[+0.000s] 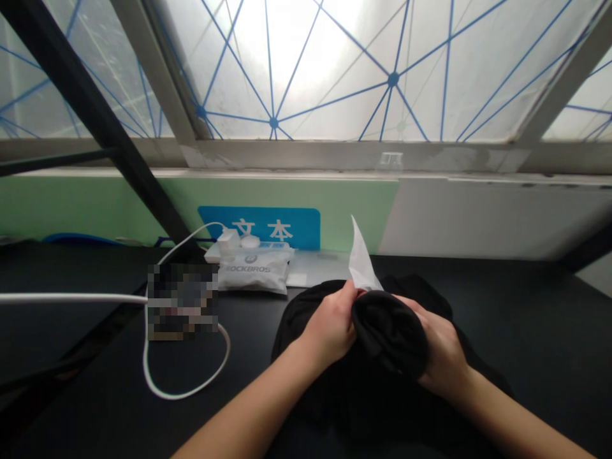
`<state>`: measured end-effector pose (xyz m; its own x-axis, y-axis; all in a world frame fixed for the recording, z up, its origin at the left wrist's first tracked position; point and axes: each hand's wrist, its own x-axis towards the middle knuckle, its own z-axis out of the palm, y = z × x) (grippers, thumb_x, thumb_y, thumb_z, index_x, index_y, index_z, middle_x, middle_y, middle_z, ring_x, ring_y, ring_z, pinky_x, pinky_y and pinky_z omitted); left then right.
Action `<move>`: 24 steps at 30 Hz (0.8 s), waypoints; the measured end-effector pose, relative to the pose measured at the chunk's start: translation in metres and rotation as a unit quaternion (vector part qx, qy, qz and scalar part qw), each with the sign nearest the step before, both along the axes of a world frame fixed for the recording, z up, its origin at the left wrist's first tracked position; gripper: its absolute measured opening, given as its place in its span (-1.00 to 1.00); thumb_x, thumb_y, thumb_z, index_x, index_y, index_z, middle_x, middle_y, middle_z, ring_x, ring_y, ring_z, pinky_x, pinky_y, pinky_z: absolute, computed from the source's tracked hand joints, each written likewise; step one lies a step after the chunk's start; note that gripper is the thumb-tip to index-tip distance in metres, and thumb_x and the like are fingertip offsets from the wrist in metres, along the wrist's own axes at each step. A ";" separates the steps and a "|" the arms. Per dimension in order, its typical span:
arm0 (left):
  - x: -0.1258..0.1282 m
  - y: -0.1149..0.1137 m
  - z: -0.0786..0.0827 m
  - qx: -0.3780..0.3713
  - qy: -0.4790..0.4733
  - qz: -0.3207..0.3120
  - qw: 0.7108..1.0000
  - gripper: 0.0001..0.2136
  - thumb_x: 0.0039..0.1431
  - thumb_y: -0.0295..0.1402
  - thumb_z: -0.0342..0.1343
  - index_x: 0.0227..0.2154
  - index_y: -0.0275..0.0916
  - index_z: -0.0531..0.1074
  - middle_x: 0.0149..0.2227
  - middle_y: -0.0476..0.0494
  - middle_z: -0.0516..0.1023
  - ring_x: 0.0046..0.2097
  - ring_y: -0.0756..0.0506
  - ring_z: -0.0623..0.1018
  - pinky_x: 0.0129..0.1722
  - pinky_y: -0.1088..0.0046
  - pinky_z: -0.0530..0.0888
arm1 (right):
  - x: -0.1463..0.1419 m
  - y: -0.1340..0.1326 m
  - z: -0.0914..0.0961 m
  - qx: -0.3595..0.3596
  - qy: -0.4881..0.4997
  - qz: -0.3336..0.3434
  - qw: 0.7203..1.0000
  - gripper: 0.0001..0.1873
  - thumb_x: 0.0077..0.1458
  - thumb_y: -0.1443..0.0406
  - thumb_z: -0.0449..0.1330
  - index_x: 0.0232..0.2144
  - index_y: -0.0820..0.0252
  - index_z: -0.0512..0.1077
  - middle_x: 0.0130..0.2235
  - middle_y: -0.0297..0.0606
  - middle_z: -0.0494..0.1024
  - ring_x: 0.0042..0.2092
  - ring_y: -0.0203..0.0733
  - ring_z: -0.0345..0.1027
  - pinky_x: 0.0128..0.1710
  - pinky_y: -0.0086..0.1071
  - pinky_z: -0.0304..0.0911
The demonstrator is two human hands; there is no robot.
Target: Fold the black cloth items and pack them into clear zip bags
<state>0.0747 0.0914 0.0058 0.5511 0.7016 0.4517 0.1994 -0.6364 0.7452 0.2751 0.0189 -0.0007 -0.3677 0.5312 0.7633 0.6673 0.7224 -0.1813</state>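
So the job in hand looks to be working on the black cloth [389,341], which sits in front of the person on the dark table [535,331], with a rounded, rolled-looking end held up between both hands. The left hand [329,325] has a snug hold on the near-left edge of that end, and the right hand [442,350] is wrapped around its other side, fingers partly hidden. A pointy white sheet [364,264] pokes up right behind the roll; can't tell if it's pinched by the left fingertips or just tucked in. My guess is the next move calls for keeping that rim steady with one hand while the other deals with the sheet. As for writing, the pale pouch [253,269] back on the left reads "OCKBROS", first letter hard to make out, so probably ROCKBROS, and the blue sign [261,226] behind it says 文本 in white.
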 end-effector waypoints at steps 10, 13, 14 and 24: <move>0.009 -0.013 -0.002 -0.219 -0.121 0.076 0.965 -0.75 0.37 -0.23 -0.05 -0.41 -0.22 0.32 -0.43 -0.05 0.47 -0.34 -0.06 0.48 -0.33 0.46 0.43 | 0.001 -0.001 0.008 0.010 -0.081 -0.068 0.994 -0.45 0.29 0.25 0.05 0.28 0.26 0.24 0.15 0.09 0.50 -0.04 0.06 0.56 -0.15 -0.21 0.47; 0.015 -0.015 -0.002 -0.402 -0.155 0.045 0.901 -0.50 0.38 0.06 -0.20 -0.30 -0.29 0.41 -0.45 -0.11 0.49 -0.43 -0.09 0.52 -0.48 0.43 0.50 | 0.004 0.001 0.010 0.018 -0.149 -0.124 0.981 -0.50 0.28 0.28 0.06 0.23 0.29 0.31 0.14 0.11 0.51 -0.04 0.08 0.54 -0.17 -0.19 0.44; 0.015 -0.014 -0.001 -0.439 -0.138 0.030 0.887 -0.43 0.35 0.13 -0.21 -0.25 -0.31 0.43 -0.47 -0.11 0.48 -0.47 -0.10 0.53 -0.56 0.43 0.49 | 0.004 0.002 0.010 0.011 -0.167 -0.135 0.977 -0.51 0.27 0.29 0.06 0.22 0.30 0.32 0.13 0.11 0.51 -0.02 0.11 0.52 -0.16 -0.17 0.44; 0.013 -0.011 0.003 -0.501 -0.079 0.005 0.862 -0.39 0.23 0.22 -0.03 -0.26 -0.36 0.46 -0.60 -0.08 0.46 -0.63 -0.06 0.50 -0.80 0.62 0.25 | -0.002 0.003 0.001 -0.012 -0.171 -0.173 0.970 -0.34 0.17 0.31 0.10 0.30 0.39 0.14 0.11 0.22 0.42 0.02 0.22 0.38 -0.14 -0.05 0.40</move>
<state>0.0881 0.0809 0.0088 0.5296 0.7874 -0.3155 0.0464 0.3445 0.9376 0.2731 0.0219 0.0005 -0.3940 0.6841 0.6138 0.8929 0.4434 0.0789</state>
